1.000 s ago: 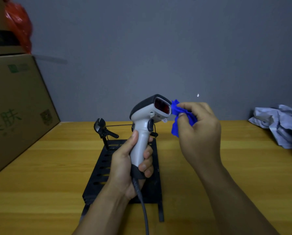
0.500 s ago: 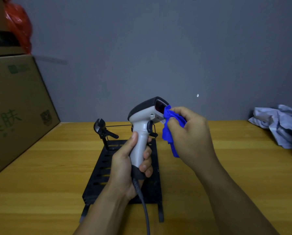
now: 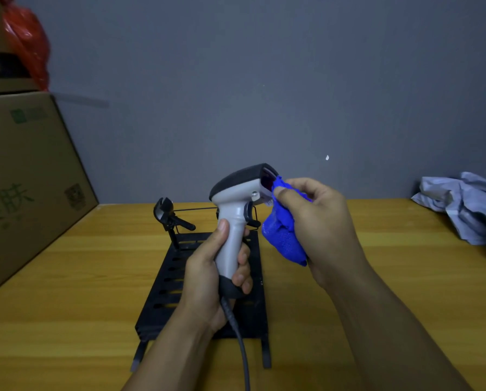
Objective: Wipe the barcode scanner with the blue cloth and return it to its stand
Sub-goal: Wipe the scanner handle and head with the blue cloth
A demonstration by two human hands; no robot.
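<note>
Left hand [image 3: 212, 280]: wrapped tight around the pale grip of the barcode scanner [image 3: 237, 210], thumb up the near side, fingers curled round the far side; held upright above the stand.
Barcode scanner: at frame centre, dark cap on top, reddish window facing 3 o'clock; grey cable [image 3: 240, 345] hanging from its base toward 6 o'clock.
Right hand [image 3: 323, 224]: at 3 o'clock of the scanner, pinched shut on the blue cloth [image 3: 284, 235], thumb tip pressing a fold against the scanner's window.
Blue cloth: bunched, touching the scanner head at the top, rest drooping below the palm, clear of the desk.
Stand [image 3: 179, 277]: black slotted base flat on the desk, under the left hand; black cradle arm [image 3: 168, 214] rising at its 11 o'clock corner, unoccupied.
Desk [image 3: 75, 292]: yellow wood grain.
Cardboard box [image 3: 24, 176]: at 9 o'clock, against the grey wall.
Red bag [image 3: 28, 43]: at 10 o'clock, above the box.
Pale crumpled fabric [image 3: 464, 207]: at 3 o'clock, well apart from the hands.
</note>
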